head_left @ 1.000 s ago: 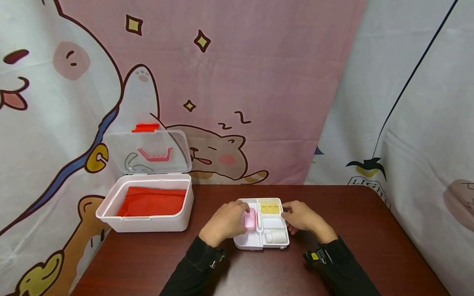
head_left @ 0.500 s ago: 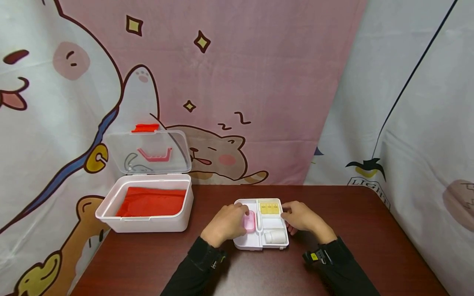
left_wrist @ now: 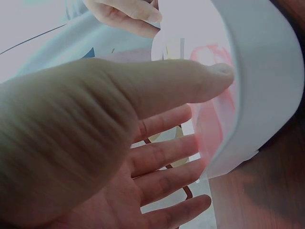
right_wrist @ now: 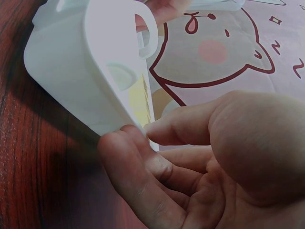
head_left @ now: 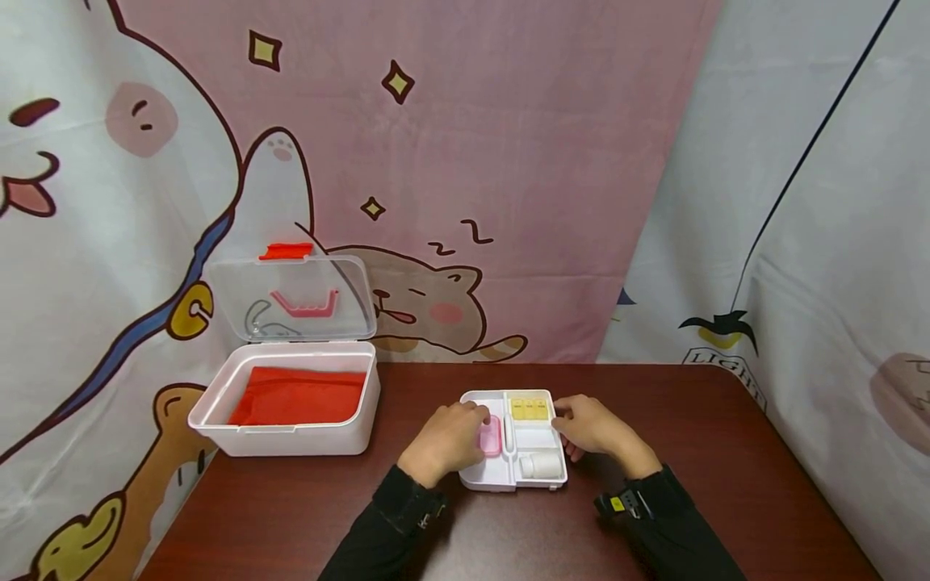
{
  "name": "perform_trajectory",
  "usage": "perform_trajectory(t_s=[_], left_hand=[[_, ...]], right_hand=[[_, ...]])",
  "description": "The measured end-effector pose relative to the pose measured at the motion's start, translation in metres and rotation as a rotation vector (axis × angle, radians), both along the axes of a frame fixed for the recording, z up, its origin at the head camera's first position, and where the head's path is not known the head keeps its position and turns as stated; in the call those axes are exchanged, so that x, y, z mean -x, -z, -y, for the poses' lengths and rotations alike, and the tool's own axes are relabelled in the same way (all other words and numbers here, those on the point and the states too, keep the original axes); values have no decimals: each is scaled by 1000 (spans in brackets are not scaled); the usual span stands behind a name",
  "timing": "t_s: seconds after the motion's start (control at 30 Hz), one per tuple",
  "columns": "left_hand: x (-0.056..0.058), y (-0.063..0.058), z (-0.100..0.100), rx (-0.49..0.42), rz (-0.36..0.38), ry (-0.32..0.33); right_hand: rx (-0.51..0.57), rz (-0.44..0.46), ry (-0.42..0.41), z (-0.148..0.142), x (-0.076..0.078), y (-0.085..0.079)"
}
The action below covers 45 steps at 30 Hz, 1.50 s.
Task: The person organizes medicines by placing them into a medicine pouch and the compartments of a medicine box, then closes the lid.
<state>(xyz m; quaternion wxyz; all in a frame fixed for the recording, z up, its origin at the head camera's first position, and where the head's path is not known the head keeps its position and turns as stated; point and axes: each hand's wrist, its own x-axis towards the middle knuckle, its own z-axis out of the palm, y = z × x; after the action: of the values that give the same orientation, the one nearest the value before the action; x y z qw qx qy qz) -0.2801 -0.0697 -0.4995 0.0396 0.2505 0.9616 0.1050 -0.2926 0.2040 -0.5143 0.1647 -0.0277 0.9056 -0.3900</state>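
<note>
A white divided tray (head_left: 535,437) lies on the dark wood table between both hands. In its left compartment is a small pink box (head_left: 492,436); my left hand (head_left: 445,440) pinches it between thumb and fingers. The left wrist view has the thumb across the pink box (left_wrist: 209,121), fingers fanned on its far side. My right hand (head_left: 596,426) holds the tray's right rim; the right wrist view confirms thumb and index finger pinching the white edge (right_wrist: 121,107). Yellow blister-like pieces (head_left: 529,409) fill the upper right compartment, and a white roll or bottle (head_left: 541,466) the lower right.
To the left stands a white box (head_left: 305,440) with its clear lid (head_left: 305,278) raised against the backdrop. Inside it lies a folded red cloth-like item (head_left: 298,397). A printed cartoon curtain (head_left: 552,202) hangs behind the table (head_left: 654,387).
My left hand has shifted very slightly to the right, still at the pink box. The right hand and the tray look practically unmoved.
</note>
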Motion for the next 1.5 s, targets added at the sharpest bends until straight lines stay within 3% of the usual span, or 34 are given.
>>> perform_trajectory(t_s=[0.2,0.33,0.47,0.6,0.73,0.93,1.5], left_hand=[[0,-1,1,-25,14,0],[1,-9,8,-95,-18,-13],[3,-20,19,-158,-65,-73],[4,-23,29,-172,-96,-142],[5,-19,33,-151,-53,-170],[4,-13,29,-132,27,-155],[7,-1,19,-123,131,-202]], right_hand=[[-1,-6,-1,-1,-2,1],[4,-4,-1,-1,-3,-2],[3,-3,10,-2,-2,-6],[-2,-4,15,-3,-1,-9],[-8,0,25,-4,-2,-9],[-17,-1,21,-3,-6,-10],[8,21,-5,1,-7,-7]])
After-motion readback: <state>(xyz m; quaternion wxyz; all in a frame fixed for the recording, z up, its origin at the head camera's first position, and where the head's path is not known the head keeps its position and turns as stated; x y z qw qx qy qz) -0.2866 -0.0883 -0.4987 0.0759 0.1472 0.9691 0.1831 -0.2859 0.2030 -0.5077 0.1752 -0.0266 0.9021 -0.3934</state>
